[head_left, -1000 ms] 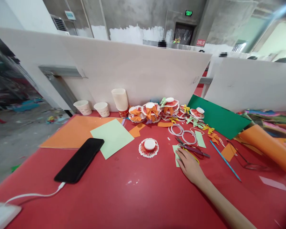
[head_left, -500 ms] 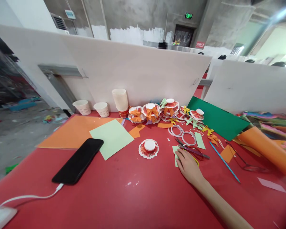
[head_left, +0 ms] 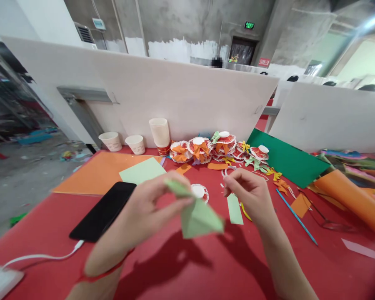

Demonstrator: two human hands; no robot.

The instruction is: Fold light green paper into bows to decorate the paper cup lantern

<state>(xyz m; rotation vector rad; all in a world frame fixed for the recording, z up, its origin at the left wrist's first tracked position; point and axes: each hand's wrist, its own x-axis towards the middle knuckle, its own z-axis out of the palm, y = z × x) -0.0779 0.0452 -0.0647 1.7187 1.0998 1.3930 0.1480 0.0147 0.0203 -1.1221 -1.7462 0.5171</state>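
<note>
My left hand (head_left: 150,204), raised over the table, pinches a light green paper bow (head_left: 201,221) at its gathered middle. The bow's wider side fans out to the right, slightly blurred. My right hand (head_left: 253,196) is apart from the bow, its thumb and curled fingers pressed together. Whether anything is between those fingertips I cannot make out. Beneath and beside the right hand lie a green paper strip (head_left: 235,210) and a yellow curved handle (head_left: 246,211). A frilled cut paper cup (head_left: 198,191) sits behind the bow, partly covered. The scissors are hidden by my right hand.
A black phone (head_left: 103,212) on a white cable lies left, near green (head_left: 140,171) and orange sheets (head_left: 93,171). Paper cups (head_left: 159,131) and decorated cut cups (head_left: 200,148) line the white partition (head_left: 175,96). A blue pencil (head_left: 296,216) lies right.
My left hand has come into view holding the green bow. My right hand has lifted off the green strip and closed its fingers, moving slightly up and right.
</note>
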